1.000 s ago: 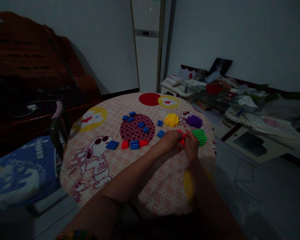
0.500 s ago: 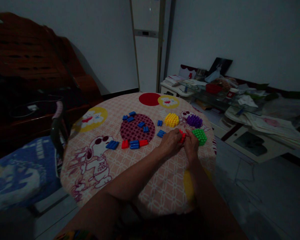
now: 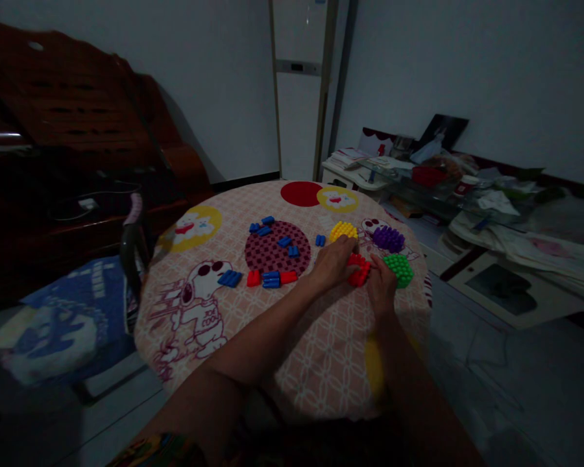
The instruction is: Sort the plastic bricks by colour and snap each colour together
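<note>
Both hands are down on the round table (image 3: 321,363), working the red peg cluster (image 3: 358,270) between them. The left hand (image 3: 333,263) covers its left edge with fingers curled over the pieces, and the right hand (image 3: 382,287) presses in from the near right, fingers bent against it — whether either is truly pinching a single piece, I cannot tell in this dim light. The red cluster sits on the cartoon-print cloth, just beside the green cluster (image 3: 399,269), with the yellow cluster (image 3: 344,230) and the purple cluster (image 3: 388,238) close behind. Off to the left lie loose blue pieces (image 3: 231,278) and a red-and-blue row (image 3: 271,279) near the dark checked circle (image 3: 277,247).

The risk here, as I judge it — the clusters are packed tight, so a sideways push from the right hand could knock the green one toward the table's edge, and the soft cloth could let pegs tip and scatter.
</note>
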`<state>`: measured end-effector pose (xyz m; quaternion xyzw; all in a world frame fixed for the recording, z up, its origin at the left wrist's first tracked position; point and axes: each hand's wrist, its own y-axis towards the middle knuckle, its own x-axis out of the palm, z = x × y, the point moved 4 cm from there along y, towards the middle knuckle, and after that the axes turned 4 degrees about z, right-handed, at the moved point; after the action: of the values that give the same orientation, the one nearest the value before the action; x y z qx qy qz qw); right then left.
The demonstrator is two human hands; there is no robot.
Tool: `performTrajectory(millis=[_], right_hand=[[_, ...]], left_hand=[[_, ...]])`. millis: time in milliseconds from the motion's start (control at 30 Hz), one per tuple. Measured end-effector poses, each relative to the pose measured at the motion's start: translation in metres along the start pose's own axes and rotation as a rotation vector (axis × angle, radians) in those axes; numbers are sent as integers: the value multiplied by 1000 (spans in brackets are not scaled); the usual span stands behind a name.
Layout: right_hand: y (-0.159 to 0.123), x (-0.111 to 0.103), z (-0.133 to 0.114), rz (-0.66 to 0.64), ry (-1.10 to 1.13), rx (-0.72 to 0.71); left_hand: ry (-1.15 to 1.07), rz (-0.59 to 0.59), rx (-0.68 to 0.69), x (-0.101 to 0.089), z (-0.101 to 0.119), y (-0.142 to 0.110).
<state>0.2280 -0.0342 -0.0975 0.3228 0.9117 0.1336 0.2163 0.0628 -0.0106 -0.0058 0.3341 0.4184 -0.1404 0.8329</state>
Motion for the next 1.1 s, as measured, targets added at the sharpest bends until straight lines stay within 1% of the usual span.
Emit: performTrajectory(millis=[33,100,167,267,300,367,433,500,600,633,700,767,800,900,967,1033,1100], right_hand=[[0,0,0,0,2,-3],[0,0,0,3,-2,-15],[0,0,1,12,-7,-20],[0,0,2,25,4,-21],[0,1,2,25,6,-26],[0,1,2,21,3,-33],[0,0,2,16,-7,-30],[0,0,1,14,-18,-23],[0,0,0,17,-21,-18],[0,0,0,17,-20,-17],[0,0,0,14,-18,-11],[0,0,0,14,-26,-3],[0,0,0,15,-35,-3],[0,-1,-2,15,-54,-12],[0,-1,-3,15,-53,-16],[-1,-1,-4,20,-44,-13],[-1,-1,-4,20,-35,-10]], left_hand=[[17,-30,-2,-9,-6,2],[75,-161,-30,-26,-23,4],[147,-327,-108,-42,-46,1],[272,-483,-272,-59,-79,-10],[299,-525,-315,-61,-87,-15],[329,-604,-360,-58,-97,-22],[348,-654,-360,-53,-101,-27],[348,-680,-354,-48,-103,-28],[292,-653,-357,-46,-104,-26],[262,-614,-345,-47,-103,-24],[172,-507,-277,-49,-98,-18],[17,-414,-199,-49,-89,-13],[-80,-389,-174,-47,-85,-12],[-367,-367,-172,-36,-77,-9],[-508,-353,-177,-27,-75,-8],[-579,-320,-165,-19,-73,-8],[-571,-275,-144,-12,-71,-7]])
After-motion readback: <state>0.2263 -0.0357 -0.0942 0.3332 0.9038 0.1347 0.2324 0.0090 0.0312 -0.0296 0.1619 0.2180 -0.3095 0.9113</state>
